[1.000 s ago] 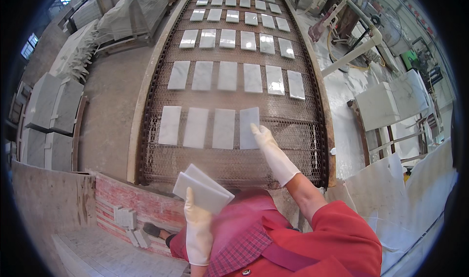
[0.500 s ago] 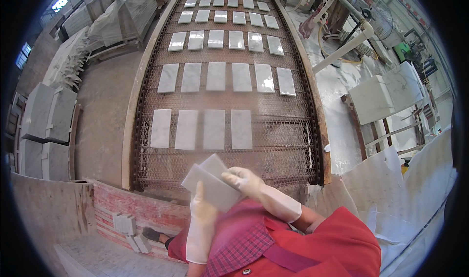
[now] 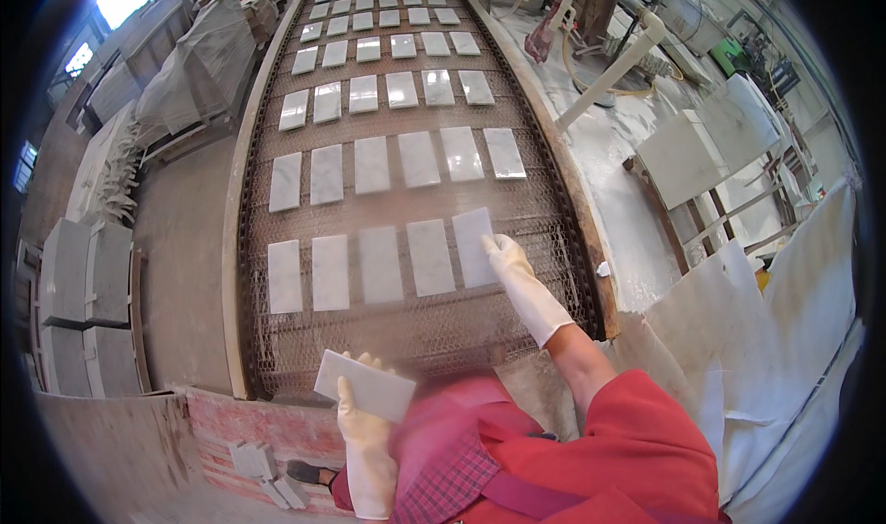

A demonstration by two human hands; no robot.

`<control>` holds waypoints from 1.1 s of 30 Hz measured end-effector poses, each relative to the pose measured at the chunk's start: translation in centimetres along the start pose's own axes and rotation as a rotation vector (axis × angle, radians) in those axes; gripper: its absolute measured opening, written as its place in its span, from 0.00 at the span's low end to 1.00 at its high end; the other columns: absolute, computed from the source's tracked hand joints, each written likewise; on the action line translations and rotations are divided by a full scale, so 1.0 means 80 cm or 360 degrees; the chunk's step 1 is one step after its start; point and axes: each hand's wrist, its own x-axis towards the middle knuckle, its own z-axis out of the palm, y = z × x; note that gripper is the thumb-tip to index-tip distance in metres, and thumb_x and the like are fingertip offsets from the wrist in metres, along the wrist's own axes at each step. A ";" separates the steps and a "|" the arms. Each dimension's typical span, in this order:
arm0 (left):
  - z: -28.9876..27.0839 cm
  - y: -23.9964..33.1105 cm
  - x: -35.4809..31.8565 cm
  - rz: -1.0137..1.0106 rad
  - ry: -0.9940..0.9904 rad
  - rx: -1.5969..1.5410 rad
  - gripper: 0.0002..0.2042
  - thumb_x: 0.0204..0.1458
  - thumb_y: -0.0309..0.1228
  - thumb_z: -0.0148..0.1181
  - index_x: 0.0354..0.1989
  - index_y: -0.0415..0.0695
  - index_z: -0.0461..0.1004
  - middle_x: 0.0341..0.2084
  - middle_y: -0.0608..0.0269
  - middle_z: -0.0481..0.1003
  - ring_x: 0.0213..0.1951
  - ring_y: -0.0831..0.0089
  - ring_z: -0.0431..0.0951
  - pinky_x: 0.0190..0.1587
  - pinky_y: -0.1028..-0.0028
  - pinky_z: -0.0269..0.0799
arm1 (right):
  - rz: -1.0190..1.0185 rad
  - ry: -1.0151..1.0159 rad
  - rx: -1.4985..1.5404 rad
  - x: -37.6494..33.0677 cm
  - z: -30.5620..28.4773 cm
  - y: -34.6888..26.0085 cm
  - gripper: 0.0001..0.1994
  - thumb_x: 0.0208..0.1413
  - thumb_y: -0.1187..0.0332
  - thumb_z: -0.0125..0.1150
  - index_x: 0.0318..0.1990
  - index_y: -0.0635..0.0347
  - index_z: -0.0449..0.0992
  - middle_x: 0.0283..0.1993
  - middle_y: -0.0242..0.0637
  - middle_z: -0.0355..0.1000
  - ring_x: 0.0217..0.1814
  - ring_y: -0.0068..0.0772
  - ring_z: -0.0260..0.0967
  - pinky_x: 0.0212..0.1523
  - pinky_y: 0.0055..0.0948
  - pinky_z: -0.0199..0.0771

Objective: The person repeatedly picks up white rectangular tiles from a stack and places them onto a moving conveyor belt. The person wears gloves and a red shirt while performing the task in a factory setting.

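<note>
A white rectangular stone tile (image 3: 369, 387) is gripped by my gloved left hand (image 3: 366, 418), thumb across its face, just short of the belt's near end. Farther right, my gloved right hand (image 3: 508, 258) pinches the right edge of another tile (image 3: 473, 249), at the right end of the nearest row. Whether that tile fully rests on the mesh belt (image 3: 461, 330) I cannot tell. Several more tiles stand left of it in that row, the closest being a pale tile (image 3: 431, 258). Rows of like tiles run away up the belt.
Wooden rails (image 3: 237, 247) edge the conveyor. Stacked stone blocks (image 3: 109, 275) stand at left; a rack with white slabs (image 3: 683, 159) and a pale pipe (image 3: 614, 72) are at right. Small stone pieces (image 3: 268, 473) lie by the red-stained board (image 3: 277, 422) below.
My right hand has moved forward and right with one of the two tiles, to the nearest row's end. My left hand keeps the other. The view has shifted, and the rows appear lower and leftward.
</note>
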 end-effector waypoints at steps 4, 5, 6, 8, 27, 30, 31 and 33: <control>0.011 0.000 0.004 -0.0113 -0.0048 0.0022 0.30 0.58 0.44 0.62 0.67 0.52 0.60 0.58 0.55 0.71 0.59 0.57 0.71 0.65 0.48 0.62 | -0.0122 -0.0003 -0.0459 -0.035 -0.019 -0.010 0.25 0.64 0.48 0.51 0.57 0.58 0.74 0.56 0.47 0.74 0.60 0.41 0.71 0.63 0.38 0.67; 0.015 0.001 0.007 -0.0147 -0.0022 0.0063 0.31 0.57 0.44 0.63 0.67 0.51 0.60 0.59 0.53 0.70 0.60 0.57 0.70 0.65 0.47 0.62 | -0.0165 -0.0074 -0.0496 -0.047 -0.025 -0.015 0.24 0.64 0.49 0.52 0.57 0.57 0.75 0.56 0.47 0.74 0.60 0.41 0.71 0.63 0.38 0.67; 0.019 0.001 0.008 -0.0182 -0.0103 0.0062 0.31 0.56 0.44 0.64 0.66 0.51 0.60 0.59 0.53 0.69 0.60 0.56 0.69 0.65 0.47 0.62 | -0.0307 -0.0273 -0.0440 -0.069 -0.023 -0.017 0.23 0.64 0.50 0.52 0.57 0.58 0.75 0.56 0.47 0.75 0.59 0.40 0.72 0.62 0.38 0.68; 0.030 -0.002 0.016 -0.0256 -0.0147 0.0114 0.32 0.55 0.43 0.65 0.66 0.50 0.60 0.60 0.51 0.68 0.61 0.55 0.68 0.65 0.47 0.62 | -0.0536 -0.0915 -0.0142 -0.114 -0.006 -0.018 0.22 0.64 0.53 0.54 0.57 0.60 0.74 0.55 0.46 0.74 0.57 0.38 0.72 0.61 0.35 0.69; 0.035 0.018 0.212 0.0771 0.0606 0.3527 0.20 0.58 0.37 0.58 0.56 0.43 0.72 0.67 0.46 0.60 0.65 0.46 0.61 0.68 0.56 0.56 | -0.0074 0.0163 0.0788 -0.009 -0.030 0.096 0.19 0.63 0.61 0.58 0.53 0.68 0.74 0.51 0.45 0.77 0.53 0.34 0.74 0.56 0.32 0.69; 0.045 0.013 0.215 0.0703 0.0708 0.3654 0.20 0.58 0.37 0.58 0.56 0.42 0.72 0.67 0.47 0.59 0.63 0.47 0.64 0.67 0.56 0.59 | -0.0110 0.0178 0.0722 0.033 -0.030 0.123 0.20 0.61 0.59 0.60 0.52 0.68 0.75 0.50 0.45 0.78 0.53 0.34 0.74 0.56 0.33 0.69; 0.050 0.013 0.215 0.0683 0.0719 0.3622 0.20 0.58 0.37 0.58 0.56 0.42 0.71 0.66 0.48 0.59 0.62 0.48 0.64 0.66 0.57 0.61 | -0.0120 0.0164 0.0740 0.044 -0.029 0.130 0.20 0.61 0.59 0.60 0.52 0.68 0.75 0.50 0.45 0.78 0.53 0.34 0.74 0.56 0.32 0.69; 0.059 0.011 0.216 0.0584 0.0784 0.3574 0.20 0.58 0.37 0.58 0.56 0.42 0.71 0.66 0.48 0.60 0.61 0.49 0.66 0.63 0.57 0.65 | -0.0107 0.0142 0.0759 0.061 -0.026 0.144 0.21 0.60 0.59 0.62 0.52 0.67 0.76 0.50 0.45 0.78 0.53 0.34 0.74 0.56 0.32 0.69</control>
